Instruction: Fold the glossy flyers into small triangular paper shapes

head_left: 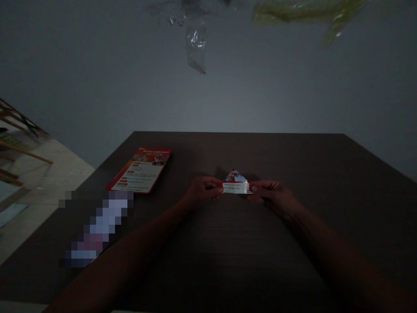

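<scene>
Between my two hands is a small piece of folded printed paper (236, 187), with a pointed, picture-covered top and a white text band along its lower edge. My left hand (204, 188) pinches its left end between thumb and fingers. The right end is pinched the same way by my right hand (269, 193). The paper is held just above the dark table (221, 243), over its middle. To the left of my left hand lies a stack of red and white printed leaflets (140, 171).
A pixelated, blurred-out item (100, 230) lies left of my left forearm. Behind the table stands a grey wall (260, 87), with a clear plastic bag (196, 48) and a yellowish plastic strip (299, 15) high on it. Wooden furniture legs (26, 150) show at far left.
</scene>
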Tool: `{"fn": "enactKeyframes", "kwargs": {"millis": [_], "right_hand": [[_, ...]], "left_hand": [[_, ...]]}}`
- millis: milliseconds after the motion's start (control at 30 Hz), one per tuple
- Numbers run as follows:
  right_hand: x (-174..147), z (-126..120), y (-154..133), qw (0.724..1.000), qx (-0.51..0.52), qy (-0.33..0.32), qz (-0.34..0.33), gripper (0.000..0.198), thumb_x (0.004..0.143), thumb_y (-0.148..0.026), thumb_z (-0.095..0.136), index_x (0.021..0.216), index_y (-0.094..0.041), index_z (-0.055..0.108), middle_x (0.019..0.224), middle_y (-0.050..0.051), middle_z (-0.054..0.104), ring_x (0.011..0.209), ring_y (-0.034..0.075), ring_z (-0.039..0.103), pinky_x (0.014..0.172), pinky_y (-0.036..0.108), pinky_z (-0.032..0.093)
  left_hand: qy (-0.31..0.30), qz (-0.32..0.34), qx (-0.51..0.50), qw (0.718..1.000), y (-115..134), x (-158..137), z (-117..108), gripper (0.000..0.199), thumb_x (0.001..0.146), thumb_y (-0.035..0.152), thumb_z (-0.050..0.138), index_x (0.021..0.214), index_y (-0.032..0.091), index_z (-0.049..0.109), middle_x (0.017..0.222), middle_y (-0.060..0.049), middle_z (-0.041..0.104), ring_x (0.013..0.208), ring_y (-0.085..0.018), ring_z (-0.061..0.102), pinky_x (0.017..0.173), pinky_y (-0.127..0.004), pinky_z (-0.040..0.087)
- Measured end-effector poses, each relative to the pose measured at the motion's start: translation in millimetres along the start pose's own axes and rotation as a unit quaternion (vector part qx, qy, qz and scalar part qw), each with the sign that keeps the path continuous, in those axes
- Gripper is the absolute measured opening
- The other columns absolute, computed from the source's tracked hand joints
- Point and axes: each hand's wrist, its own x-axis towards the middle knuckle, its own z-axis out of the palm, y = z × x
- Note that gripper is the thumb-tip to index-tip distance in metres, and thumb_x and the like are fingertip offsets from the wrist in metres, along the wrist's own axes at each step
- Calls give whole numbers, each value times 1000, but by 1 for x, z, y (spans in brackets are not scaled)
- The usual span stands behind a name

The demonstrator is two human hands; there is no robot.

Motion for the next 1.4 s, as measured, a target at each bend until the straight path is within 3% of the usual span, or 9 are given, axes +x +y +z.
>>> {"fn": "enactKeyframes", "kwargs": {"millis": [233, 400, 500, 633, 800, 933, 1033, 1233, 1400], "right_hand": [[-3, 2, -5, 991, -129, 22, -36, 29, 68, -40, 72, 84, -15, 72, 78, 8, 72, 59, 14, 65, 60, 28, 53], [-4, 0, -5, 979, -179, 44, -92, 31, 70, -42, 69, 85, -14, 70, 63, 3, 67, 45, 10, 57, 46, 23, 45], [-5, 0, -5, 976, -193, 46, -92, 34, 71, -44, 69, 84, -12, 69, 56, 1, 63, 41, 9, 53, 41, 21, 41], [-6, 1, -7, 976, -205, 34, -61, 37, 68, -46, 69, 83, -12, 68, 55, 1, 63, 42, 10, 53, 43, 23, 42], [-9, 4, -10, 964, -243, 6, -107, 35, 75, -48, 63, 67, -14, 67, 55, 1, 60, 47, 9, 50, 50, 23, 40], [-11, 6, -10, 954, -279, 1, -108, 35, 77, -47, 60, 83, -14, 70, 51, -2, 53, 46, 8, 43, 45, 21, 32], [-11, 7, -9, 956, -274, 18, -100, 38, 77, -47, 60, 92, -14, 70, 52, -2, 53, 43, 7, 38, 42, 21, 27], [-12, 11, -11, 967, -238, 45, -80, 39, 74, -47, 63, 90, -12, 71, 48, -3, 51, 38, 6, 35, 37, 21, 23], [-11, 10, -10, 976, -202, 43, -65, 39, 72, -48, 65, 85, -12, 70, 45, -4, 51, 32, 6, 36, 32, 20, 26]], "left_hand": [[-29, -1, 9, 1000, -4, 2, -6, 29, 68, 27, 71, 90, 9, 66, 67, -3, 66, 51, -8, 57, 51, -19, 47], [-51, -18, -28, 998, -1, 3, -6, 33, 67, 29, 72, 91, 8, 66, 67, -4, 66, 51, -9, 58, 51, -20, 48], [-61, -27, -41, 997, 0, 4, -6, 34, 66, 30, 73, 91, 8, 67, 68, -4, 67, 51, -9, 59, 51, -20, 48], [-65, -46, -50, 996, 2, 3, -8, 35, 63, 30, 75, 89, 8, 67, 68, -5, 68, 50, -9, 58, 49, -19, 47], [-74, -54, -39, 995, 7, 1, -7, 32, 64, 29, 74, 87, 8, 68, 67, -5, 67, 49, -9, 57, 47, -19, 46], [-79, -62, -37, 994, 8, 1, -6, 32, 64, 29, 73, 88, 8, 67, 68, -5, 68, 49, -9, 57, 47, -20, 46], [-80, -68, -31, 994, 8, 1, -5, 31, 65, 29, 73, 87, 8, 67, 68, -5, 67, 49, -8, 57, 48, -20, 45], [-79, -59, -27, 995, 8, -1, -2, 32, 67, 33, 71, 85, 7, 65, 58, -1, 63, 44, -7, 53, 44, -18, 42], [-92, -28, 6, 995, 8, -5, 5, 30, 78, 40, 58, 78, 10, 60, 46, 4, 53, 38, -5, 46, 42, -15, 37]]}}
